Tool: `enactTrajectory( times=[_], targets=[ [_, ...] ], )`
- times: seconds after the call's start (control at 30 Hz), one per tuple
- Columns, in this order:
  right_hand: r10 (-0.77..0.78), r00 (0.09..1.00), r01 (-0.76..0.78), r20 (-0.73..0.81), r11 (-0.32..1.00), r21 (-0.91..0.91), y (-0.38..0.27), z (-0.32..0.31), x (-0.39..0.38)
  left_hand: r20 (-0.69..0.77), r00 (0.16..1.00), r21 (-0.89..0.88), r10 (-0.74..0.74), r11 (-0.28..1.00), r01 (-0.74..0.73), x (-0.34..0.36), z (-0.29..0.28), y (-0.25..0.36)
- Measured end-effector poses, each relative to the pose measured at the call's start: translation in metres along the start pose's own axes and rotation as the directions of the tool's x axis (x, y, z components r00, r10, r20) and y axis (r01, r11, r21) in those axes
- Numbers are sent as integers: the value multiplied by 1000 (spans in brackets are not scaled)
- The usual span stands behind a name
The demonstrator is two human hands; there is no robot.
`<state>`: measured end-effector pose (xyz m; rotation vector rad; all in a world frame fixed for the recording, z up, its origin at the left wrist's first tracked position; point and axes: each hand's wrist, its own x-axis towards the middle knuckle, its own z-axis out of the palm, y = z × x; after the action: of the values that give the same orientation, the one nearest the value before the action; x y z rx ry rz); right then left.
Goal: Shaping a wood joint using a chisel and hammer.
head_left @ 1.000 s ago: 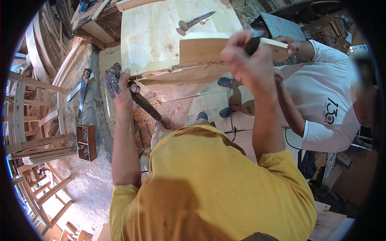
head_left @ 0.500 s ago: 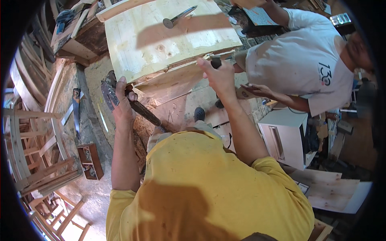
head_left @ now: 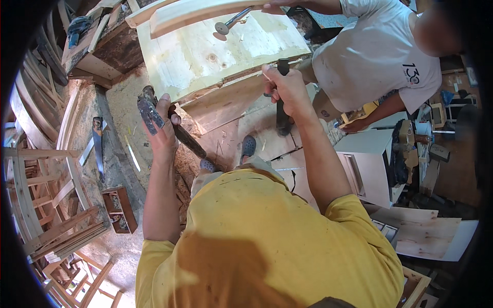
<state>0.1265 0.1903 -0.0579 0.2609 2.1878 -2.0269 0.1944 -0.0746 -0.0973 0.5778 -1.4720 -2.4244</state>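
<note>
- The left hand [head_left: 165,134] is curled closed round a hammer [head_left: 189,139], gripping just below its head, thumb up.
- The hammer is beside the counter's near left corner; its long axis slants, head up and left, handle end down and right toward the person's body. The handle is dark, rough wood; the head is blocky, scuffed metal.
- The right hand [head_left: 291,92] is closed in a fist on a dark tool [head_left: 283,66], near the counter's right corner. Its blunt black end points upward; I cannot tell where its lower end stops.
- The counter [head_left: 187,69] is pale, knotty wood with a splintered near edge.
- On it, a round-headed metal spike [head_left: 239,18] points up and right.
- Beyond lies a smooth, curved plank [head_left: 200,14].
</note>
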Motion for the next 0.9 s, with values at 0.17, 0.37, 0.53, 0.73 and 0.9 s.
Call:
enactTrajectory(
  times=[0.17, 0.37, 0.53, 0.73, 0.9],
  targets=[
    [-100, 986, 50, -137, 943, -329, 12, 9, 11, -62, 998, 30, -4, 1000, 5, -1, 5, -3],
    [-157, 981, 120, -114, 952, -281, 28, 3, 17, -112, 994, 21, 16, 1000, -14, 2, 4, -6],
    [-100, 982, 142, 158, 949, -281, 2, -50, 4, -79, 997, -34, 9, 999, -12, 7, 1, -8],
    [118, 964, -10, 240, 913, -408, 2, -111, -7, -119, 993, -28, -24, 999, 20, 7, 7, -11],
    [-92, 994, 82, -60, 985, -154, 4, -106, 0, -127, 991, 16, -50, 998, 53, 0, 10, -1]
  ],
)
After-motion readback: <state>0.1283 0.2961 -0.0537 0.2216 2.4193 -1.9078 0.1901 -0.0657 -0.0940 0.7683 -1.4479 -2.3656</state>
